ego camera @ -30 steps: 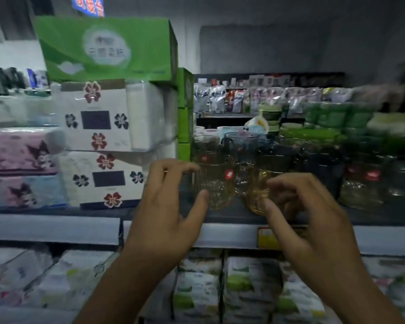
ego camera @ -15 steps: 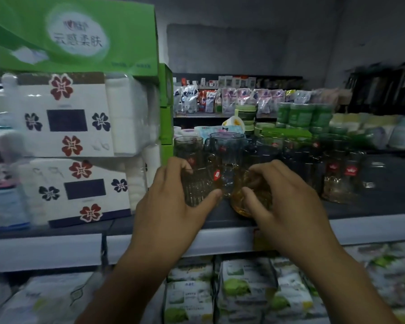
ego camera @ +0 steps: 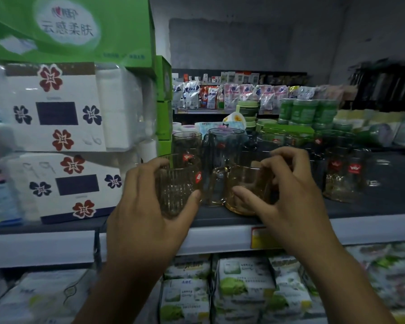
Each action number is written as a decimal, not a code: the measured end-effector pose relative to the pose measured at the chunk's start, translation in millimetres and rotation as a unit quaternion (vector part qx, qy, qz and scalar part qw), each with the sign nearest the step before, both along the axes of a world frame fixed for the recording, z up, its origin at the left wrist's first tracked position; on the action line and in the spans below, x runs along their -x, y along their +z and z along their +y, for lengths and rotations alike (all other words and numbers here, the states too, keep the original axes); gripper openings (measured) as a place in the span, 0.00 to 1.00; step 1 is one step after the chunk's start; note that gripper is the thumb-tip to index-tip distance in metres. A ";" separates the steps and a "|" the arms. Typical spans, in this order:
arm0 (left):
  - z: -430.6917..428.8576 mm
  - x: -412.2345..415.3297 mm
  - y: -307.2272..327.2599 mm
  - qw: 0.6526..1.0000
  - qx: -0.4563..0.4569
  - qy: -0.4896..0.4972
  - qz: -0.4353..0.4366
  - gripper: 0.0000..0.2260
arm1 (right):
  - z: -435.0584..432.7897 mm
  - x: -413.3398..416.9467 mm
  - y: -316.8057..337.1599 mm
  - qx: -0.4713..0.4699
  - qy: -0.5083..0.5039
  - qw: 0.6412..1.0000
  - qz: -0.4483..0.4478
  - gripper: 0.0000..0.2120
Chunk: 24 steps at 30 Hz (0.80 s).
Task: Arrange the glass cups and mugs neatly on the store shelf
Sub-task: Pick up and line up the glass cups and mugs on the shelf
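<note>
On shelf (ego camera: 360, 208) — grips round cups (ego camera: 178, 183).

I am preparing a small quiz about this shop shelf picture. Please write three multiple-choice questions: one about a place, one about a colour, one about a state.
1. Where does the ribbed glass cup stand?
A. left of the amber mug
B. on the lower shelf
C. on top of the green box

2. What colour is the big box at the top left?
A. red
B. green
C. black

3. What is the right hand doing?
A. hanging free
B. holding a price tag
C. closed around the amber mug

Answers: 1 A, the left hand holds it beside the mug. 2 B, its face is green. 3 C, its grip wraps the mug.
</note>
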State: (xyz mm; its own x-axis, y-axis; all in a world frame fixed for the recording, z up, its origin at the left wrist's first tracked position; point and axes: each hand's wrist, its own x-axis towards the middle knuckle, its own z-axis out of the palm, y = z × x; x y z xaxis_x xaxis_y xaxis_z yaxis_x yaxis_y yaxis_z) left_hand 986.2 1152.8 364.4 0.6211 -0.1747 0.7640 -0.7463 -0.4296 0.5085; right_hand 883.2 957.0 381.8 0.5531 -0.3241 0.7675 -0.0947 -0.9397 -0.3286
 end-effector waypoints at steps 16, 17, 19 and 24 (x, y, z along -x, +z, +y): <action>-5.7 0.3 -8.8 0.999 0.043 -0.021 0.007 0.30 | 39.0 -3.7 -7.2 -0.122 0.025 0.992 -0.016 0.43; -5.5 0.5 -8.8 0.999 0.042 -0.019 0.009 0.30 | 39.9 -6.5 -8.8 -0.121 0.017 0.992 -0.006 0.42; -4.6 0.8 -8.2 0.999 0.042 -0.020 0.014 0.30 | 35.7 -6.4 -11.8 -0.141 0.013 0.990 -0.006 0.37; -1.0 1.2 -6.3 0.998 0.040 -0.043 0.039 0.31 | 17.2 12.1 -8.6 -0.202 -0.006 0.979 -0.010 0.19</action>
State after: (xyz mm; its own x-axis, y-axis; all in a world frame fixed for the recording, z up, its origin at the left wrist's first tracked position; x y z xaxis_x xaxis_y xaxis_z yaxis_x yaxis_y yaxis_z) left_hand 985.0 1151.8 358.1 0.6644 -0.1711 0.7276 -0.7356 -0.3217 0.5961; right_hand 871.2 974.2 373.2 0.5336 -0.6098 0.5861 -0.0950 -0.7318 -0.6749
